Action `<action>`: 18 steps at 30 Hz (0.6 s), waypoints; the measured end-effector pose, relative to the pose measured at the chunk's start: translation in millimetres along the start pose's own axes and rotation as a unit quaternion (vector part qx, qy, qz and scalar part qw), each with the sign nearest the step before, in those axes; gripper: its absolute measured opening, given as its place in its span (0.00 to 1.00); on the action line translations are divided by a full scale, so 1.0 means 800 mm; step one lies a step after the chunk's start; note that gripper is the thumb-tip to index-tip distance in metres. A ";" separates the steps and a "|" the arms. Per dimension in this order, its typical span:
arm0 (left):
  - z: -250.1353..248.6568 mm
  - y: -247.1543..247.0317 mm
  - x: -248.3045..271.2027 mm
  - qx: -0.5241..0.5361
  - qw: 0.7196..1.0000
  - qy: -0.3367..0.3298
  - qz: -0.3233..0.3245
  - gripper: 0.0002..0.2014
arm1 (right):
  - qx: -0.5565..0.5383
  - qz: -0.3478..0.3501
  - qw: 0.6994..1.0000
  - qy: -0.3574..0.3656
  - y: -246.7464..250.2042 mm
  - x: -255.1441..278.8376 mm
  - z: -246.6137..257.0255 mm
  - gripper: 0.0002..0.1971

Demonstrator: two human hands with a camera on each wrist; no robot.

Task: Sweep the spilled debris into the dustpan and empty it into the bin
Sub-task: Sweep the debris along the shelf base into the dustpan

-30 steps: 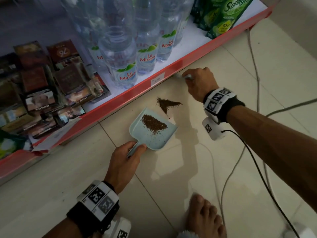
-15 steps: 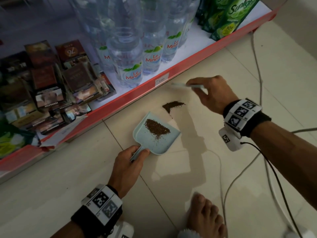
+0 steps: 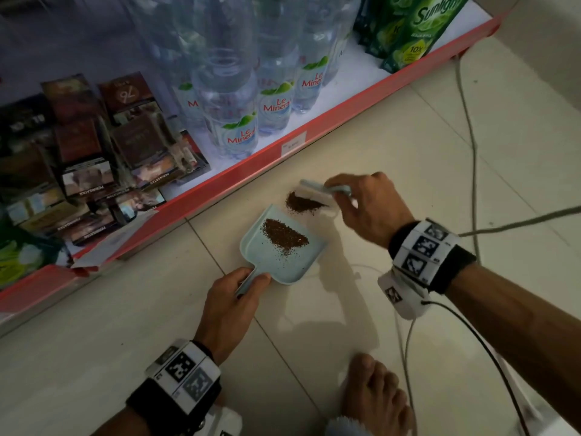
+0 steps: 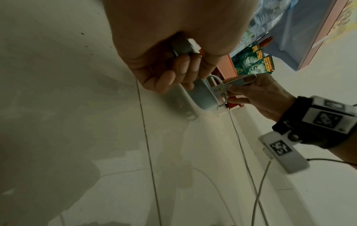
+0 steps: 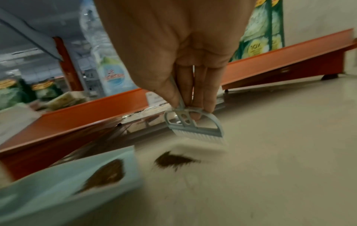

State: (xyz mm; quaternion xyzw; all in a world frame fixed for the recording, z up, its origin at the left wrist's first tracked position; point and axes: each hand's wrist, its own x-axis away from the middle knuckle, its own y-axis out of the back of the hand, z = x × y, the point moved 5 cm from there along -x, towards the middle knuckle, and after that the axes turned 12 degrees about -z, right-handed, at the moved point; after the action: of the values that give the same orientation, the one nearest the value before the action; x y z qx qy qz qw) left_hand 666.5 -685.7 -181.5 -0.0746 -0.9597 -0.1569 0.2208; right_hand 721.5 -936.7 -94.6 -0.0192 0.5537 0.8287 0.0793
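Observation:
A pale blue dustpan point(image 3: 261, 256) lies flat on the tiled floor with a heap of brown debris point(image 3: 284, 236) inside it. My left hand point(image 3: 234, 297) grips its handle point(image 4: 201, 94) from the near side. A second heap of brown debris point(image 3: 301, 202) lies on the floor just past the pan's open edge. My right hand point(image 3: 361, 202) pinches a small pale blue brush point(image 5: 193, 126) by its handle, and the white bristles point(image 5: 201, 138) touch the floor right behind that heap point(image 5: 173, 160). The pan's mouth point(image 5: 108, 166) faces the heap.
A red-edged shelf point(image 3: 239, 171) runs along the floor just beyond the pan, holding water bottles point(image 3: 232, 121), green pouches point(image 3: 408, 36) and small cartons point(image 3: 85, 158). Cables point(image 3: 471, 146) trail over the tiles on the right. My bare foot point(image 3: 374, 394) is at the bottom.
My right hand has drawn back from the shelf edge and lowered the brush behind the floor heap, pushing it closer to the pan. The left hand and dustpan have kept still.

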 end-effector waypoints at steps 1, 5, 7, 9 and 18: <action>0.000 0.001 0.000 0.000 1.000 -0.002 0.000 0.17 | 0.007 -0.024 1.000 -0.009 0.006 -0.011 -0.006 0.14; -0.001 0.004 0.003 0.001 1.000 -0.002 -0.005 0.16 | 0.095 -0.083 0.987 -0.097 0.012 -0.072 -0.054 0.15; -0.002 0.005 0.004 0.003 1.000 0.002 -0.009 0.15 | 0.112 -0.070 0.982 -0.137 0.005 -0.092 -0.071 0.14; -0.002 0.007 0.003 0.008 1.000 0.003 -0.011 0.15 | 0.112 -0.044 0.984 -0.130 -0.009 -0.097 -0.072 0.14; 0.003 0.014 0.004 0.008 1.000 0.006 -0.024 0.13 | -0.001 0.098 0.990 0.100 -0.017 -0.011 -0.002 0.13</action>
State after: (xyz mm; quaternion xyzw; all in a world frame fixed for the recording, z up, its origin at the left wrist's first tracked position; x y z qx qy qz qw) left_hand 665.1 -673.8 -179.2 -0.0493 -0.9610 -0.1553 0.2234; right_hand 732.1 -934.1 -106.7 -0.0476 0.5570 0.8271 -0.0580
